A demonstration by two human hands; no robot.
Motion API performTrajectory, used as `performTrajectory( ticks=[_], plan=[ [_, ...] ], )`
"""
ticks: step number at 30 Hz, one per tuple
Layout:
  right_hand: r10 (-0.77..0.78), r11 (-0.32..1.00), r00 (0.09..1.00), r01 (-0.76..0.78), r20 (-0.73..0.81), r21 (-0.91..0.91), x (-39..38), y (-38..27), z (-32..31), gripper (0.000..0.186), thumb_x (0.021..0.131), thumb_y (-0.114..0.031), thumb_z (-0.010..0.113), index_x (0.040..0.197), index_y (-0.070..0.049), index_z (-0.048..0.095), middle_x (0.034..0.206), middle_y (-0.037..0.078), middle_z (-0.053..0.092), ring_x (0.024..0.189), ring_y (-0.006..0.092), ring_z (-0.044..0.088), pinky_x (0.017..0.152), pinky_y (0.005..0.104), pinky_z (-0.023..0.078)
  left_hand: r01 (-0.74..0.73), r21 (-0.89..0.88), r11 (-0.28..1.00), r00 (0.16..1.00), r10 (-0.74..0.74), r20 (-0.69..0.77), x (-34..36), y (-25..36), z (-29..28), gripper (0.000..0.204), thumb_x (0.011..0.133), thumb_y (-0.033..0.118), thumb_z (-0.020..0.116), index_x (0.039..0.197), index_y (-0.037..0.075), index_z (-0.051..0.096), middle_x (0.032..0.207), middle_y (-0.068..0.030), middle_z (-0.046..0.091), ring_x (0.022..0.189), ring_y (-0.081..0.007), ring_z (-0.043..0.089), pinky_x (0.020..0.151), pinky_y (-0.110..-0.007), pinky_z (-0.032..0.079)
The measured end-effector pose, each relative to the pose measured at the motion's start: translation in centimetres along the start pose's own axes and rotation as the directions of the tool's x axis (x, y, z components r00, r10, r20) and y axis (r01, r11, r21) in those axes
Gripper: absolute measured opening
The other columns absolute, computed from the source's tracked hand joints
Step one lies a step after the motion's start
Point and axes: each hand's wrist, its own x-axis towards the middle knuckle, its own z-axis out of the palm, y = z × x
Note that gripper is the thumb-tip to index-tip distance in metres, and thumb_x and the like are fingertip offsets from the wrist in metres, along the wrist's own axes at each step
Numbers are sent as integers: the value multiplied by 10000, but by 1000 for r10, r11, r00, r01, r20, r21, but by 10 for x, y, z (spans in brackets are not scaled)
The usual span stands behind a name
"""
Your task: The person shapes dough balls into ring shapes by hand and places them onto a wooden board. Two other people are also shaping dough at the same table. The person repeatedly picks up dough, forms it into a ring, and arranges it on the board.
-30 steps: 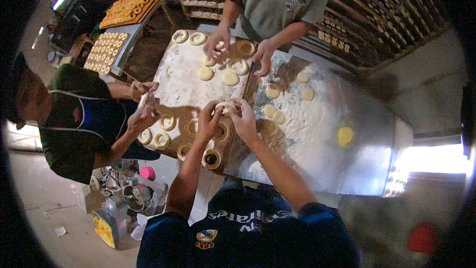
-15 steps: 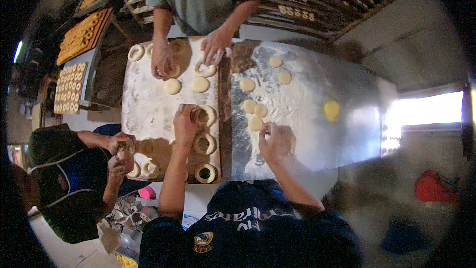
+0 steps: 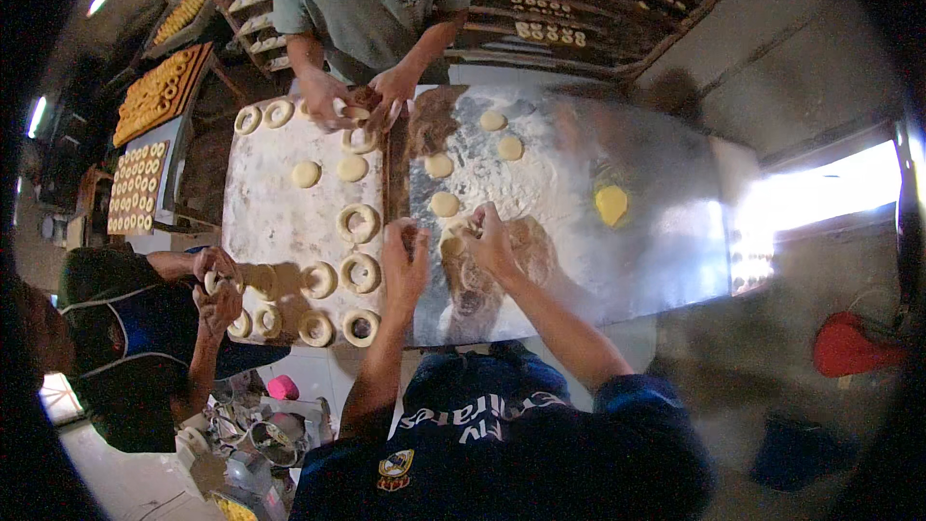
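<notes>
My left hand [image 3: 406,259] hovers over the seam between the floured board [image 3: 280,222] and the metal tabletop [image 3: 579,270]. Its fingers are bent, with a dark gap between thumb and fingertips and nothing visible inside. My right hand [image 3: 489,239] is closed in a pinch at a cluster of flat dough rounds; its fingers partly cover what they grip. One pale dough round [image 3: 445,205] lies just beyond them, and another [image 3: 451,239] shows beside the hand. Left of my left hand, a dough ring [image 3: 359,223] rests on the board, with another dough ring [image 3: 359,272] nearer me.
Across the table a co-worker's hands [image 3: 357,101] work dough above a ring. Another co-worker's hands [image 3: 219,289] hold dough at the left edge. A yellow lump [image 3: 611,205] sits on the metal at right. Trays of rings [image 3: 138,188] stand far left, racks [image 3: 550,10] behind.
My left hand has moved off the dough ring, rightward to the board's seam. My right hand has come up to the dough rounds. The far co-worker's hands have drawn together; the view has shifted slightly.
</notes>
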Motion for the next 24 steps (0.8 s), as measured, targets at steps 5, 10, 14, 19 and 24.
performTrajectory(
  ticks=[5, 10, 14, 19, 24],
  plan=[
    [293, 832, 949, -314, 119, 457, -34, 7, -50, 331, 814, -70, 762, 1068, -26, 555, 890, 104, 625, 881, 239, 653, 822, 380, 546, 630, -542, 556, 777, -443, 448, -33, 24, 84, 244, 1016, 224, 725, 1159, 43, 646, 1044, -56, 710, 937, -168, 647, 776, -348, 517],
    [157, 965, 986, -140, -60, 222, -40, 17, -108, 277, 823, -78, 721, 1050, -18, 573, 944, 133, 633, 923, 239, 653, 846, 374, 530, 55, -309, 950, 991, -15, 130, -60, 55, 136, 143, 1044, 144, 676, 1127, 40, 626, 974, -48, 684, 919, -114, 617, 839, -276, 495],
    [125, 850, 991, -77, -57, 521, -46, 16, -148, 148, 921, -100, 670, 1028, -43, 586, 911, 39, 570, 888, 193, 576, 823, 350, 488, 126, -553, 823, 971, 11, 237, -59, 90, 169, 189, 1078, 114, 592, 1237, 16, 561, 1028, -73, 671, 856, -152, 644, 807, -291, 534],
    [299, 384, 917, -370, 265, 846, -44, 14, -198, 288, 1036, -362, 635, 985, -78, 649, 896, 8, 597, 938, 142, 576, 833, 308, 471, 408, -702, 584, 884, -60, 464, -71, 131, 183, 410, 1078, 167, 558, 1456, 33, 478, 1147, -101, 687, 1064, -215, 697, 909, -351, 579],
    [328, 492, 914, -380, 237, 783, -40, 23, -206, 555, 1046, -615, 562, 873, -101, 677, 760, -13, 615, 675, 128, 602, 610, 334, 501, 418, -585, 695, 906, -268, 329, -74, 132, 201, 334, 1049, 266, 530, 1304, 56, 583, 1061, -141, 713, 928, -274, 727, 735, -444, 580]
  ],
)
